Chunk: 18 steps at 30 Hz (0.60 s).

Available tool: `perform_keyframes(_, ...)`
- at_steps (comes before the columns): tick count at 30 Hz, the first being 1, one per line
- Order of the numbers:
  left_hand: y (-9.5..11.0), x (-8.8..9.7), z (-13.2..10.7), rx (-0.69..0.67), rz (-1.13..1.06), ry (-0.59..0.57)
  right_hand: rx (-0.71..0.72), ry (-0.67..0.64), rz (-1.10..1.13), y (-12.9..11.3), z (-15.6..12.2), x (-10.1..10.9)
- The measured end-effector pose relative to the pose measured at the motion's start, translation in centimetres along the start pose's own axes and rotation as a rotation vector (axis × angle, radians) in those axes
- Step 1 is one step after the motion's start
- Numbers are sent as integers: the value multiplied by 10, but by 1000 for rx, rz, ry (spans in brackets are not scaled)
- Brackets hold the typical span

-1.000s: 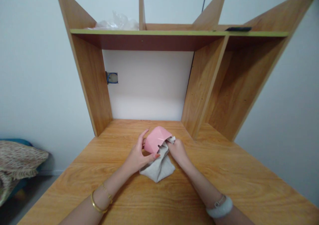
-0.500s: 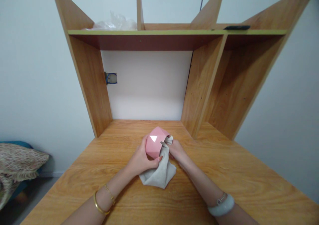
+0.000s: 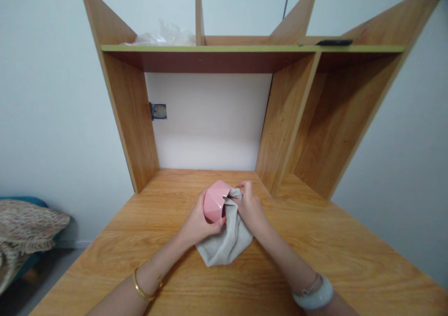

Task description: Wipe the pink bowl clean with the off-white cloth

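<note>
A glossy pink faceted container (image 3: 214, 200) is tilted on its side above the desk, its opening turned to the right. My left hand (image 3: 201, 225) wraps round its left and lower side, the thumb at the rim. A pale grey cloth (image 3: 229, 239) is partly tucked into the opening, and the rest hangs down below to the desk. At the opening, my right hand (image 3: 250, 208) grips the cloth, fingers bent and partly hidden by its folds. The inside of the container is hidden.
A wooden desk (image 3: 168, 278) carries a shelf unit (image 3: 290, 120) at the back. A clear plastic bag (image 3: 166, 35) and a flat black object (image 3: 335, 42) lie on the upper shelf. An open wall socket box (image 3: 159, 111) shows at left. A woven fabric (image 3: 30, 222) drapes beside the desk.
My right hand has shifted from behind the cloth up and over to the opening's right side, fingers now showing. The cloth has spread a little to the right. My left hand keeps its hold.
</note>
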<state>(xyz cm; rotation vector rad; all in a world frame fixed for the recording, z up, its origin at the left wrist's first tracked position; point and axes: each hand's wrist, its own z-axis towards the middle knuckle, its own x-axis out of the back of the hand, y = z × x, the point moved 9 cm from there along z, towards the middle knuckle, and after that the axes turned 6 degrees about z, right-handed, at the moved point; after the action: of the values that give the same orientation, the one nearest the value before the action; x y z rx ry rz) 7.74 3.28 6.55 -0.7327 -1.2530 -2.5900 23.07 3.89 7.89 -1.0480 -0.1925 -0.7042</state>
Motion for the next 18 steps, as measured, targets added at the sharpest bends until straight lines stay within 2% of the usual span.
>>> perform_keyframes(3,-3,-3,-1,5,-3,-10,97,-15,-48,-10,-5,-3)
perform_keyframes(7,-5,-4,0,14,-30,-1,59,-33,-13,-4,-4,-10)
perform_keyframes(14,-14,4,2,90,-148,78,4,29,366,9,1,-13)
perform_keyframes(18,-22,5,3,142,-211,118,-30,70,506,21,3,-11)
